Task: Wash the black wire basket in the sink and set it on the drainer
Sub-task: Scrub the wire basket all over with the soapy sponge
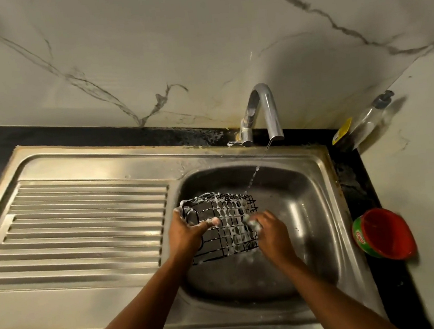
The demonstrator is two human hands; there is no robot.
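The black wire basket (227,222) lies on its side over the steel sink bowl (303,208), its mesh covered with white soap foam. My left hand (189,233) grips the basket's left end, thumb across the wires. My right hand (269,229) is closed on a small foamy scrubber (251,221) pressed against the basket's right side. A thin stream of water falls from the chrome tap (261,114) onto the basket's far right corner. The ribbed drainer (83,226) lies to the left of the bowl with nothing on it.
A red and green soap tub (385,233) stands on the black counter at the right of the sink. A clear pump bottle (366,119) leans in the back right corner. The marble wall rises behind the tap.
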